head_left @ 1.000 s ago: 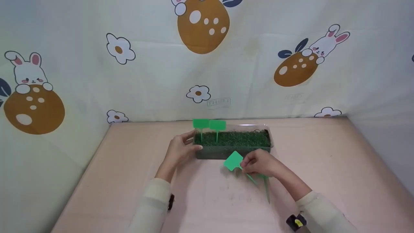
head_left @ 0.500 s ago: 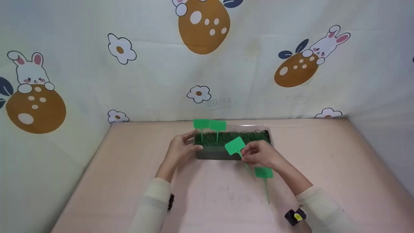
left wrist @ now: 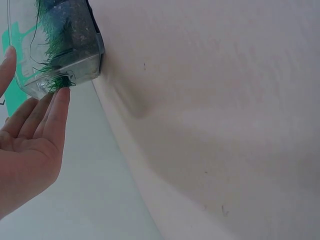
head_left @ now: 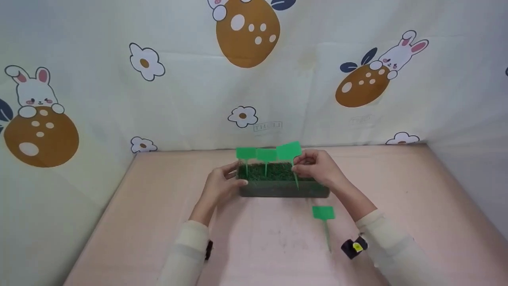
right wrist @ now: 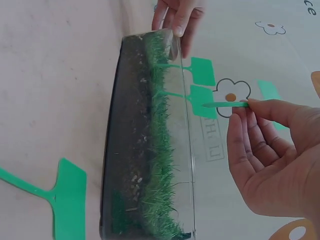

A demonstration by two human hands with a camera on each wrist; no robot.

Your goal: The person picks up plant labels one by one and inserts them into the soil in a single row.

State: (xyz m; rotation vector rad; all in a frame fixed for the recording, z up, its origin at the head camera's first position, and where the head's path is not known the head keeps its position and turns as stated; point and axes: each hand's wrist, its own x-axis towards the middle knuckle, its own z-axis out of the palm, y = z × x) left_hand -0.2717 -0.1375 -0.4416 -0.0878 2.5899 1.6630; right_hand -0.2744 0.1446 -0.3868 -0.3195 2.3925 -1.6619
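A clear planter box (head_left: 284, 190) of soil and green grass (right wrist: 159, 145) stands at the back of the table. My left hand (head_left: 220, 182) holds its left end, thumb at the front corner and fingers along the end wall. Two green plant labels (head_left: 246, 153) stand upright in the grass near that end. My right hand (head_left: 319, 169) pinches a third plant label (head_left: 289, 151) by its stem, between thumb and fingers. In the right wrist view its pointed stem (right wrist: 222, 104) is apart from the grass.
One more green plant label (head_left: 324, 213) lies flat on the pink tabletop (head_left: 262, 238), in front of the box's right end. Behind the box rises a patterned cloth backdrop (head_left: 190, 103).
My right hand has lifted the plant label from in front of the box to above its front edge and turned it nearly upright. My left hand stays at the box.
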